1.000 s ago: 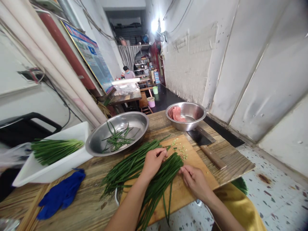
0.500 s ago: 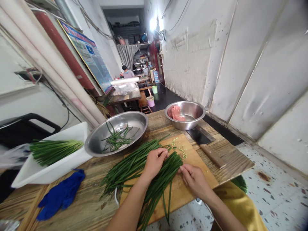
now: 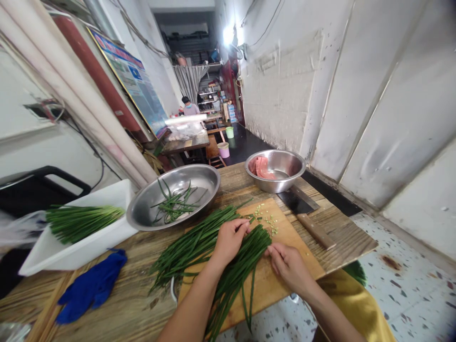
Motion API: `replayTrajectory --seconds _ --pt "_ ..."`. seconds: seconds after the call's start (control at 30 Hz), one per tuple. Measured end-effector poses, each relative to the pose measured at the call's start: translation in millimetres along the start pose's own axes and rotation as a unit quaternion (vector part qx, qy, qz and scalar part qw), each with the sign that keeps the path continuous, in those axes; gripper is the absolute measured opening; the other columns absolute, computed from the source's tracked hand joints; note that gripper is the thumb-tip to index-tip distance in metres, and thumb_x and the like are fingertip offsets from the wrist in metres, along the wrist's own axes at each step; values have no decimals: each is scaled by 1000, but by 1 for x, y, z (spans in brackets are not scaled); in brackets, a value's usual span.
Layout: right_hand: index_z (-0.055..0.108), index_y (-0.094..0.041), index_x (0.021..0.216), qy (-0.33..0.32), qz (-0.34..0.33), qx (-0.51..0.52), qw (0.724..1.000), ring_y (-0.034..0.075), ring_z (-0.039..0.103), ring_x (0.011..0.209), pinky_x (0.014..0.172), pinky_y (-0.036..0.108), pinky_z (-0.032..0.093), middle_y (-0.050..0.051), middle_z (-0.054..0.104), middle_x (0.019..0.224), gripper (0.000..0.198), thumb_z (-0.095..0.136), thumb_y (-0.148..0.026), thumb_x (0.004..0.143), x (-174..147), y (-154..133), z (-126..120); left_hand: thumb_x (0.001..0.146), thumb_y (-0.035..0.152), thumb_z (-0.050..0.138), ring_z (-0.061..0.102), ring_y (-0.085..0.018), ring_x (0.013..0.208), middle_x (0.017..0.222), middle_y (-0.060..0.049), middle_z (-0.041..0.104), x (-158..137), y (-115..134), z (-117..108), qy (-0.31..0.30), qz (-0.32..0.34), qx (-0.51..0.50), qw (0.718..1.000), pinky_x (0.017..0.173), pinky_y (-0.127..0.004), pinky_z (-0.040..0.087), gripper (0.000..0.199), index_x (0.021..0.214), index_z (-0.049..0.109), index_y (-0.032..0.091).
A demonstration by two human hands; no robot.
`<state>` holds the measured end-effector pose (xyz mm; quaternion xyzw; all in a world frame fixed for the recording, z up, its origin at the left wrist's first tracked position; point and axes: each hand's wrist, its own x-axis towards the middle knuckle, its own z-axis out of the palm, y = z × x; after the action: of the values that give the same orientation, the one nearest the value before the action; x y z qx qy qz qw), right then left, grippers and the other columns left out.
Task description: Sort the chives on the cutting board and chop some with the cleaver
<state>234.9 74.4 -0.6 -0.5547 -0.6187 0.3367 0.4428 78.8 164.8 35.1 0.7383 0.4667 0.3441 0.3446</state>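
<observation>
A bunch of green garlic chives (image 3: pixel 239 275) lies across the wooden cutting board (image 3: pixel 272 285), one end hanging past its near edge. At the upper side of that bunch, my left hand (image 3: pixel 231 240) is closed, thumb and fingers pinched on the stalks. My right hand (image 3: pixel 289 267) has curled fingers pinching at the even right-hand ends; exactly which stalks it grips is partly hidden. More garlic chives (image 3: pixel 194 242) form a loose pile left of my left hand. Small pale cut bits (image 3: pixel 269 221) are scattered at the board's far corner.
A cleaver (image 3: pixel 309 223) lies right of the board, beside a steel bowl (image 3: pixel 285 183) holding pink sliced meat (image 3: pixel 262 168). Trimmed stalks sit in a steel basin (image 3: pixel 208 185). Further left are a white tub (image 3: pixel 33 266) with chives and a blue glove (image 3: pixel 93 285). A person (image 3: pixel 190 108) sits far back.
The view has shifted very slightly. Both hands stay at the bunch in nearly the same pose, and the surrounding things have not moved.
</observation>
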Motion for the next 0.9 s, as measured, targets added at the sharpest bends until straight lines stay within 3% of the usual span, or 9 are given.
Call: replayTrajectory --seconds 0.63,0.9 --pt "54 -18 70 -10 4 -5 1000 10 39 39 41 20 30 -6 40 43 33 35 -35 91 2 -3 -1 83 30 47 59 -14 63 68 -2 66 0 -8 1 -12 13 -10 1000 62 -23 45 27 81 69 15" --pt "54 -18 70 -12 4 -12 1000 10 39 41 43 20 31 -6 39 45 35 34 -36 91 1 -1 -1 82 26 49 63 -16 71 74 -3 70 0 -4 -1 -16 25 13 999 73 -26 48 26 89 71 14"
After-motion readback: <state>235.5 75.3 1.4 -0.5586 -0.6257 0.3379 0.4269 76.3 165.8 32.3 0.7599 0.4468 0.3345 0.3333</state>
